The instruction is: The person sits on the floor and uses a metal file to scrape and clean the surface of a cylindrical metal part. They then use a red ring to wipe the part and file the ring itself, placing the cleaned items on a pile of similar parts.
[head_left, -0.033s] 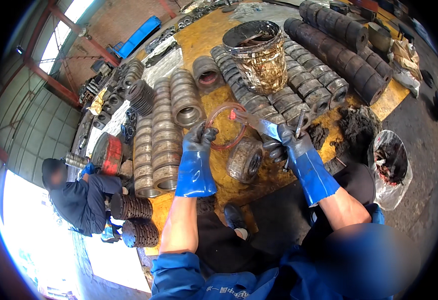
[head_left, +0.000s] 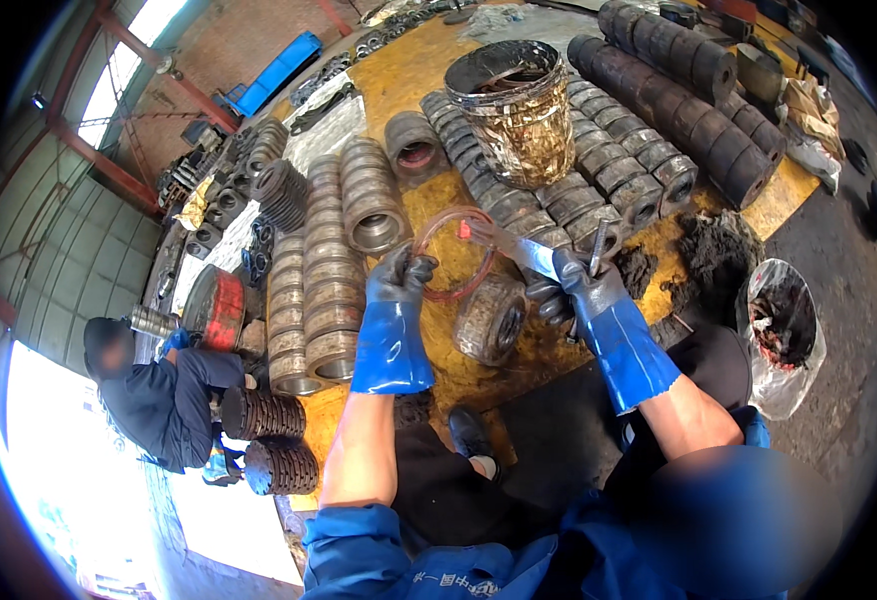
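My left hand [head_left: 399, 278], in a blue rubber glove with a dark, soiled palm, is closed on the edge of a thin reddish-brown ring [head_left: 486, 270]. My right hand [head_left: 584, 285], gloved alike, grips a flat shiny blade [head_left: 529, 254]. This blade reaches left to the ring's upper right side, where a red patch shows on it. A thin metal rod [head_left: 599, 240] also sticks up from my right hand; its link to the blade is hidden. Below the ring, a thick dirty metal ring [head_left: 491, 320] lies on the yellow floor.
A grease-smeared bucket [head_left: 516, 130] stands ahead among rows of metal rings [head_left: 331, 290]. Dark greasy matter [head_left: 714, 255] and an open bag [head_left: 781, 335] lie to the right. Another person [head_left: 159, 390] sits at the left beside stacked toothed discs [head_left: 281, 467] and a red-banded drum [head_left: 221, 308].
The reddish-brown ring and the rod have shifted very slightly. Both hands keep their grip and stay nearly in place.
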Motion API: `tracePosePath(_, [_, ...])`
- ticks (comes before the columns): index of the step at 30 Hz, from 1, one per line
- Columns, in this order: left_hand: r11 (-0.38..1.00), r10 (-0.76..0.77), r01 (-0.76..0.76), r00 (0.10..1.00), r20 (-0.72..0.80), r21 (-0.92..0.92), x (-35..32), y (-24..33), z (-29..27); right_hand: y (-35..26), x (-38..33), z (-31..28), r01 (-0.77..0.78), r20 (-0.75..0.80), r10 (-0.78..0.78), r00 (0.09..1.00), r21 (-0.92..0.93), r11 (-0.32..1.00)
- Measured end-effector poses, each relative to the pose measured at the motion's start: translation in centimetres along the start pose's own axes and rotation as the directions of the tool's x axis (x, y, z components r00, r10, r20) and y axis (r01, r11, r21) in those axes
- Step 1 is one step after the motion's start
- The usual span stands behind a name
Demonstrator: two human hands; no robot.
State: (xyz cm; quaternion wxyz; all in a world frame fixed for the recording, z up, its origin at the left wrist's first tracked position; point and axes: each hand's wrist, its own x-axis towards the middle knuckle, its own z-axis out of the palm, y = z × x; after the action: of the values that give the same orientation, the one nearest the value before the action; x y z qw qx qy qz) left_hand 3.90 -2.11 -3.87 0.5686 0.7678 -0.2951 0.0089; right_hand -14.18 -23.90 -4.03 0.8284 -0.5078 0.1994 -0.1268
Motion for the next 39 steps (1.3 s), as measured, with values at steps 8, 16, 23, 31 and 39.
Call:
tracePosePath(8, [0.971, -0.172, 0.172, 0.985, 0.012, -0.166, 0.2, -1.3, 0.3, -0.1, -1.1, 0.4, 0.208, 0.130, -0.181, 0.975, -0.232, 0.950])
tracePosePath(16, [0.803, -0.485, 0.412, 0.872, -0.070, -0.431, 0.2, -0.7, -3.6, -1.0, 1.0, -1.5, -0.016, 0.198, 0.010, 0.980, 0.029, 0.999])
tracePosePath(23, [0.780, -0.521, 0.441, 0.851, -0.070, -0.444, 0.5, -0.9, -3.6, -0.1, 2.1, -2.6, -0.221, 0.135, 0.204, 0.970, 0.130, 0.967])
tracePosePath(31, [0.835, -0.461, 0.463, 0.884, 0.080, -0.299, 0.2, -0.8, -4.2, 0.7, 2.7, -3.6, -0.271, 0.115, 0.255, 0.960, 0.153, 0.950])
tracePosePath(39, [0.863, -0.420, 0.464, 0.879, 0.225, -0.201, -0.9, 0.4, -4.4, -0.5, 1.6, -3.1, -0.284, 0.311, 0.234, 0.921, 0.126, 0.950])
